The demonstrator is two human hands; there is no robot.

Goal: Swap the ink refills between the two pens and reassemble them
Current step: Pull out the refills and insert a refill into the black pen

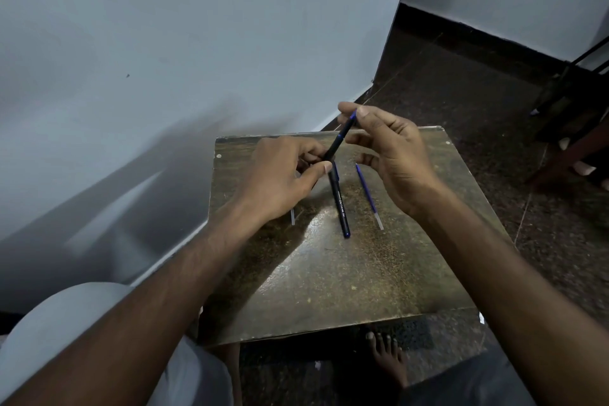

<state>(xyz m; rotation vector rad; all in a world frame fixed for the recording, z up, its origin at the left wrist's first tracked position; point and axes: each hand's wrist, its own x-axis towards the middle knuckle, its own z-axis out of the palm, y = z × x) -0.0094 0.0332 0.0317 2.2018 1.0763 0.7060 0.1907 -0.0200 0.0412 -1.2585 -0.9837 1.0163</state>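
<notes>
A dark pen barrel (341,135) with blue trim slants above the small table, held at both ends. My left hand (283,175) pinches its lower end, and the fingertips of my right hand (392,155) grip its upper blue end. A second dark pen (341,204) lies flat on the table (329,273) below them. To its right lies a loose blue ink refill (369,196) with a clear end. A pale refill end (292,217) pokes out from under my left wrist; the rest of it is hidden.
The worn brown table is small and square, pushed against a pale wall (164,76) on the left. Dark speckled floor (461,92) surrounds it. A bare foot (389,359) rests under the front edge, and dark furniture legs (566,128) stand at the far right.
</notes>
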